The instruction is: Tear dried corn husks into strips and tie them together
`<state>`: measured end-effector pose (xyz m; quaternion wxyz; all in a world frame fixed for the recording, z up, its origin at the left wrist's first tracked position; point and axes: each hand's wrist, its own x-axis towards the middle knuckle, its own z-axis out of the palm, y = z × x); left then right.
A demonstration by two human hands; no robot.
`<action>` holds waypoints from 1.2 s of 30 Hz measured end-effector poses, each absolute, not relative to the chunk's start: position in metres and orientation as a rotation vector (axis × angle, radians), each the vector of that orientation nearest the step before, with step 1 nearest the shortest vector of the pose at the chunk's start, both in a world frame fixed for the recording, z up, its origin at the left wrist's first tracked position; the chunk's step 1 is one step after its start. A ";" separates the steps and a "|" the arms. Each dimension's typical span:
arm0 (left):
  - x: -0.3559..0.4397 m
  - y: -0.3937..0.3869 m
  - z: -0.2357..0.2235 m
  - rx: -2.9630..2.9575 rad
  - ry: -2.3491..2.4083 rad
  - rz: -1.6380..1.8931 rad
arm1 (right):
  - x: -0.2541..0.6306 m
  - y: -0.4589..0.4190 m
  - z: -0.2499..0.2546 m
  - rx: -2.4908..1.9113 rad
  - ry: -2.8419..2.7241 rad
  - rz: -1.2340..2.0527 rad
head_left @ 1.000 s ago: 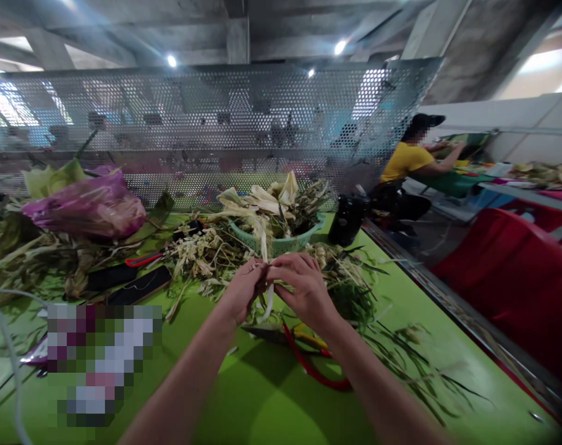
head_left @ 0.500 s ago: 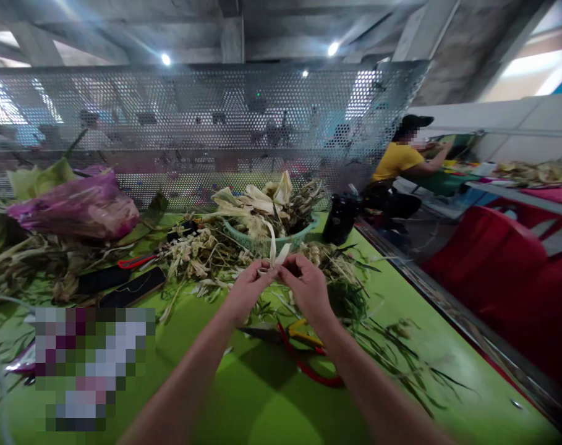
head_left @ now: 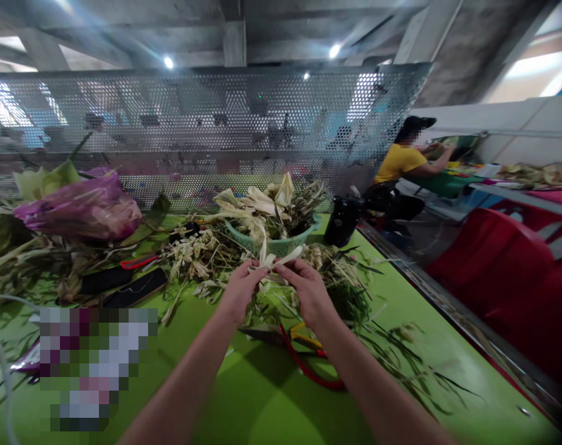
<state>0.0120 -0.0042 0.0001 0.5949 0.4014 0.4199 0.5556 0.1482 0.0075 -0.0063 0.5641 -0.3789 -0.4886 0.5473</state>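
Pale strips of dried husk (head_left: 264, 252) are pinched between my two hands at the middle of the table, one end standing up and another slanting off to the right. My left hand (head_left: 242, 289) is closed on them, thumb against fingers. My right hand (head_left: 306, 289) grips the strips on the other side, its fingertips slightly apart from the left ones. Below my hands, partly hidden by my right forearm, lie scissors with dark blades and red and yellow handles (head_left: 305, 364). Just beyond my hands is a green plastic basket (head_left: 303, 238) heaped with dried husks (head_left: 262, 203).
Dried stalks (head_left: 204, 253) and green strands (head_left: 352, 303) are scattered about. At left are a purple plastic bag (head_left: 83, 210), a dark phone (head_left: 136, 287) and a red-handled tool (head_left: 139, 262). A black tumbler (head_left: 343, 219) stands at right. A person in yellow (head_left: 399, 162) sits beyond red chairs (head_left: 491, 247).
My hands have drawn slightly apart, with the strips now spread more between them. The right-hand strip end reaches further out to the right. The view has shifted slightly.
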 end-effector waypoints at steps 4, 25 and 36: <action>0.011 0.000 -0.007 1.086 1.113 1.281 | 0.151 0.007 -0.006 -0.947 -1.316 0.959; 0.013 -0.004 0.002 1.523 1.010 1.170 | 0.157 0.014 -0.004 -0.989 -1.330 1.155; 0.012 -0.003 0.002 1.257 1.090 1.030 | 0.166 0.011 0.011 -0.841 -1.101 1.149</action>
